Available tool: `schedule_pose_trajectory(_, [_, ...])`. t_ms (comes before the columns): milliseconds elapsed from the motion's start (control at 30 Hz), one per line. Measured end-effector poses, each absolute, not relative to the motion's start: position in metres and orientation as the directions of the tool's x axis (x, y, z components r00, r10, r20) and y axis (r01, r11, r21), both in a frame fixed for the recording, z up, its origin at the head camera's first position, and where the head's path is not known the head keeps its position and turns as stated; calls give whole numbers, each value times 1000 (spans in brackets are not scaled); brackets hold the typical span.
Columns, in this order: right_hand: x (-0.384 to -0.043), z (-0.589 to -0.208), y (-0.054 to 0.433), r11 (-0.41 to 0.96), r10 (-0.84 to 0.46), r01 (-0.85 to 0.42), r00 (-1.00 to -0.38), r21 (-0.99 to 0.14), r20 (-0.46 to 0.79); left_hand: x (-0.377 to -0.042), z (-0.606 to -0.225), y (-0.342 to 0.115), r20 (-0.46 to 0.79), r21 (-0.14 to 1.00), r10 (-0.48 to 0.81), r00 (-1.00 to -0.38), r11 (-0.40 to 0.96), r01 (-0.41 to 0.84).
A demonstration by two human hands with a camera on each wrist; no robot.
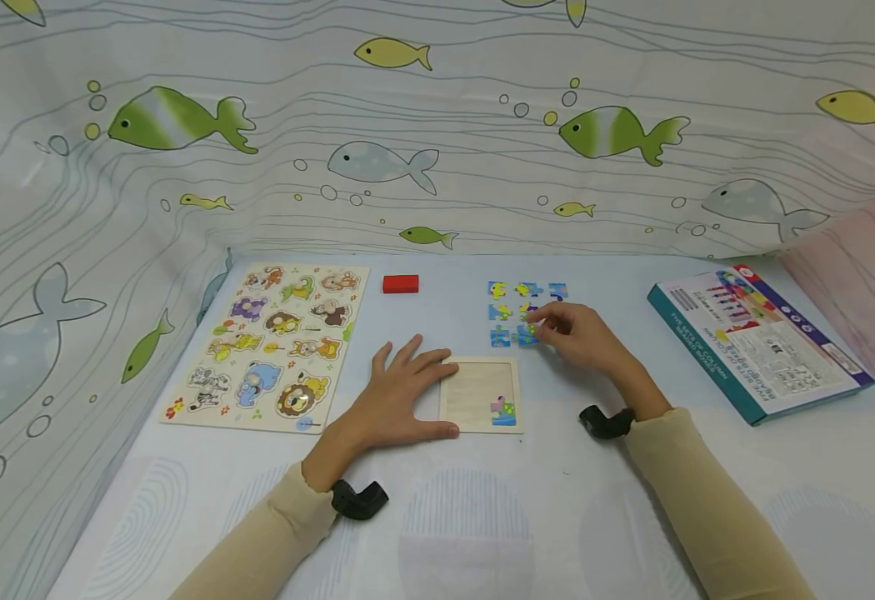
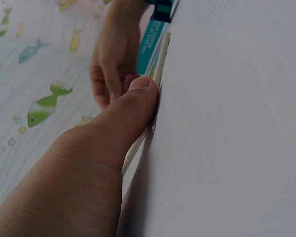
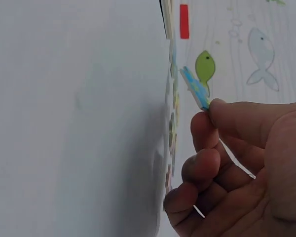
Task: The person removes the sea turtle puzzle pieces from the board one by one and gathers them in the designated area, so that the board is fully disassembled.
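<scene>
My left hand [image 1: 396, 404] lies with its fingers spread over the left side of a shallow square wooden puzzle tray [image 1: 471, 392], thumb at the near edge. In the left wrist view that thumb [image 2: 121, 116] rests along the tray's rim. A few joined puzzle pieces [image 1: 505, 412], pink, green and blue, sit in the tray's near right corner. Between thumb and fingertip, my right hand [image 1: 576, 333] pinches a blue puzzle piece [image 3: 194, 88], held tilted above the table. Beside this hand lie several loose puzzle pieces [image 1: 499, 312] in rows, some partly hidden by its fingers.
A board of animal pictures [image 1: 265, 346] lies at the left, with a red block [image 1: 401, 284] behind and to its right. At the right lies a teal-edged box [image 1: 760, 346]. A fish-printed cloth [image 1: 482, 183] rises behind the table.
</scene>
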State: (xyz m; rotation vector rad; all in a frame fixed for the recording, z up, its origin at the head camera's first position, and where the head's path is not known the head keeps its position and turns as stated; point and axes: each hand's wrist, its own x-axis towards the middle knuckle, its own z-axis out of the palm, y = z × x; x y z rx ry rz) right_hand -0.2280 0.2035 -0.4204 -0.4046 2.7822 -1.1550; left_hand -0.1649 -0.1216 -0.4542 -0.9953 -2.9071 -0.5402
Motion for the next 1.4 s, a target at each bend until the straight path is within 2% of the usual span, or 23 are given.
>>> schedule_pose_trajectory(400, [-230, -423, 207, 719, -268, -170, -962, -674, -44, -165, -455, -122, 135, 317, 593, -794, 733, 602])
schedule_pose_trajectory(567, [-230, -424, 209, 733, -312, -196, -948, -651, -66, -165, -454, -122, 128, 316, 591, -796, 737, 598])
schedule_pose_trajectory(800, [-232, -426, 211, 735, -343, -235, -938, -636, -49, -165, -454, -122, 118, 317, 588, -800, 741, 592])
schedule_pose_trajectory(1400, [-230, -424, 211, 744, -326, -218, -944, -631, -59, -165, -454, -122, 134, 319, 590, -796, 735, 598])
